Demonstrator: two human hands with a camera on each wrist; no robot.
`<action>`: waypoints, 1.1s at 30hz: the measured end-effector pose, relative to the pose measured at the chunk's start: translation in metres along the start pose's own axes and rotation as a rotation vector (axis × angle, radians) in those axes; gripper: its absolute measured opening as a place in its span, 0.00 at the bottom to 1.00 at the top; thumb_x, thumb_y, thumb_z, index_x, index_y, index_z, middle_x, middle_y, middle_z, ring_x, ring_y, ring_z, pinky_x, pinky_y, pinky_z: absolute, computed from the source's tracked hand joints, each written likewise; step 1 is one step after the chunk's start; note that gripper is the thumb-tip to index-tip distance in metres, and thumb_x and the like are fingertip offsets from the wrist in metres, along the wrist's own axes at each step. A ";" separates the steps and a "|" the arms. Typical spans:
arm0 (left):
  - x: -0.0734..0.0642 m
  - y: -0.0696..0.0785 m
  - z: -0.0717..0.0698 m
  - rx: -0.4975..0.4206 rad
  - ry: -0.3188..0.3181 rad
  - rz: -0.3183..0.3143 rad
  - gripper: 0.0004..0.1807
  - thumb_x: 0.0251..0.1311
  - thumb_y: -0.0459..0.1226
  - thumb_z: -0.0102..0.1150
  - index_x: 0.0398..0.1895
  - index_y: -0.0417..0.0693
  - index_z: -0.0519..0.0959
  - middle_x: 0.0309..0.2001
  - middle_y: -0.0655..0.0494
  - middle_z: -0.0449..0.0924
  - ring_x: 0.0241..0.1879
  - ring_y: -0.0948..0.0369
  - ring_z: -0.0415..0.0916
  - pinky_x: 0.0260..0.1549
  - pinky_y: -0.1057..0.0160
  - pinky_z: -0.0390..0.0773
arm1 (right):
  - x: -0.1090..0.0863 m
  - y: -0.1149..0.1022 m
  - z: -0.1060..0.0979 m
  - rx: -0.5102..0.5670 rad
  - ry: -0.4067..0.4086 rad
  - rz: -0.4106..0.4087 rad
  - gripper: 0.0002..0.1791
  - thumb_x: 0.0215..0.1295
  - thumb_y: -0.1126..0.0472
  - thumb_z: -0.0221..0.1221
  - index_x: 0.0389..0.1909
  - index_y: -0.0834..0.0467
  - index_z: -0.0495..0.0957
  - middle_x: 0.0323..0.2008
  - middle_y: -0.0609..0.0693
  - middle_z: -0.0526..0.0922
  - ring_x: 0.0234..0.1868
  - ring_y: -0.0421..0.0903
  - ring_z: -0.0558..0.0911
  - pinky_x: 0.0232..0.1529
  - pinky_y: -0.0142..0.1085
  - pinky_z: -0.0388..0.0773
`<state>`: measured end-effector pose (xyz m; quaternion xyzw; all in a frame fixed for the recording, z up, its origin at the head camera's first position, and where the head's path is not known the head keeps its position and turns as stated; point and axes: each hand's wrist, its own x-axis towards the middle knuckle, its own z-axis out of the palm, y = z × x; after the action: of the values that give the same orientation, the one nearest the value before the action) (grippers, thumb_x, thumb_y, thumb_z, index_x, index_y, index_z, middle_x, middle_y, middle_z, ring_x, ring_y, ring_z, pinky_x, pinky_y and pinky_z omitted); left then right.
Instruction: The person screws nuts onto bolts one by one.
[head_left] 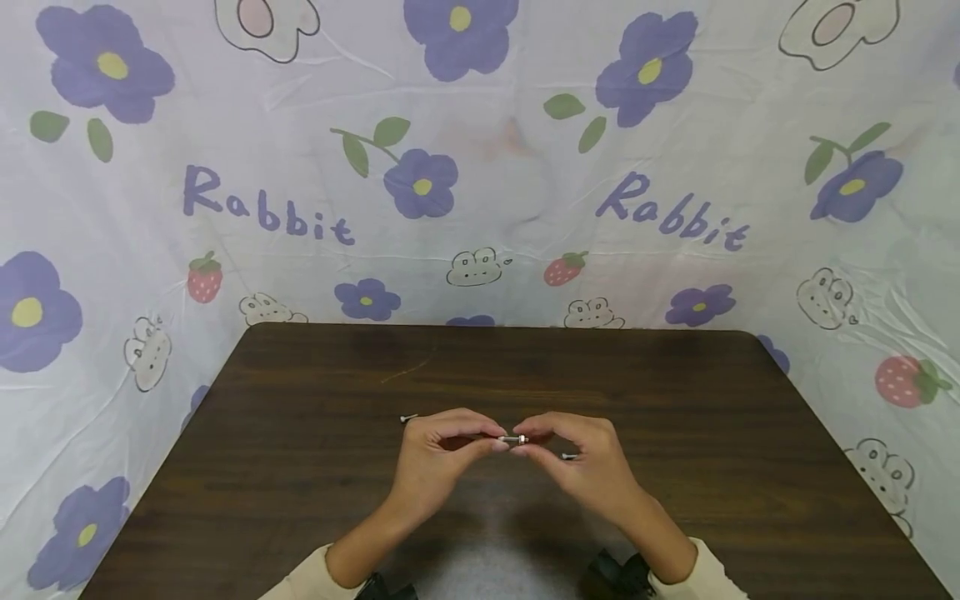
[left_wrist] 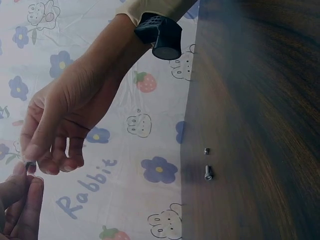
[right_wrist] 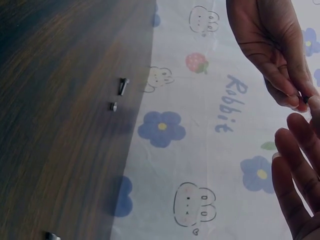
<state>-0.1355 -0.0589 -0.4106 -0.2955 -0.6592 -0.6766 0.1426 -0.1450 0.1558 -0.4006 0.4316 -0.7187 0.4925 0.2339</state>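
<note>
Above the table, my left hand (head_left: pixel 429 467) pinches a small silver bolt (head_left: pixel 512 439) between thumb and index finger, its shaft pointing right. A nut (head_left: pixel 523 439) sits around the shaft near its right end. The thumb and index fingertips of my right hand (head_left: pixel 592 462) are on that nut, above and below it. In the left wrist view, the right hand (left_wrist: pixel 70 97) meets the left hand (left_wrist: pixel 20 200) at the bolt, mostly covered by fingers. The right wrist view shows the left hand (right_wrist: pixel 275 45) and the spread fingers of the right hand (right_wrist: pixel 297 185).
Another bolt (head_left: pixel 407 417) lies on the dark wooden table (head_left: pixel 300 467) beyond my left hand. A further metal piece (head_left: pixel 570 456) shows partly behind my right hand. Close to a bolt (right_wrist: pixel 123 86) lies a loose nut (right_wrist: pixel 113 106). A patterned cloth (head_left: pixel 480 192) hangs behind the table.
</note>
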 end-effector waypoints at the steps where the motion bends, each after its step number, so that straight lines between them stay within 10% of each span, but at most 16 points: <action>1: 0.000 0.000 0.000 -0.002 -0.001 0.000 0.04 0.56 0.27 0.72 0.35 0.40 0.89 0.35 0.50 0.88 0.34 0.57 0.86 0.32 0.54 0.87 | 0.000 0.000 0.000 0.000 -0.002 0.002 0.16 0.51 0.77 0.72 0.41 0.61 0.86 0.35 0.51 0.89 0.32 0.43 0.87 0.37 0.33 0.85; 16: -0.003 0.001 0.005 -0.016 -0.014 0.003 0.05 0.55 0.27 0.72 0.36 0.40 0.89 0.35 0.50 0.88 0.34 0.57 0.86 0.31 0.57 0.87 | -0.004 -0.002 0.001 0.005 -0.054 0.085 0.17 0.65 0.76 0.62 0.24 0.51 0.83 0.23 0.44 0.84 0.26 0.39 0.84 0.31 0.29 0.82; 24: -0.001 0.001 0.004 -0.004 0.001 0.007 0.04 0.56 0.27 0.72 0.35 0.40 0.89 0.34 0.50 0.87 0.33 0.58 0.85 0.31 0.58 0.87 | -0.001 -0.001 -0.009 0.015 -0.029 0.070 0.20 0.63 0.68 0.69 0.56 0.61 0.79 0.36 0.50 0.88 0.32 0.43 0.87 0.35 0.34 0.85; 33: -0.002 -0.003 0.001 0.007 -0.011 0.002 0.04 0.57 0.28 0.71 0.35 0.40 0.89 0.35 0.50 0.88 0.34 0.57 0.85 0.32 0.56 0.87 | 0.000 0.004 -0.006 0.039 -0.036 -0.080 0.24 0.58 0.62 0.74 0.53 0.66 0.81 0.39 0.56 0.88 0.31 0.48 0.87 0.35 0.36 0.86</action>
<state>-0.1359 -0.0583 -0.4144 -0.2994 -0.6619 -0.6726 0.1408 -0.1485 0.1623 -0.4002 0.4731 -0.6952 0.4888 0.2322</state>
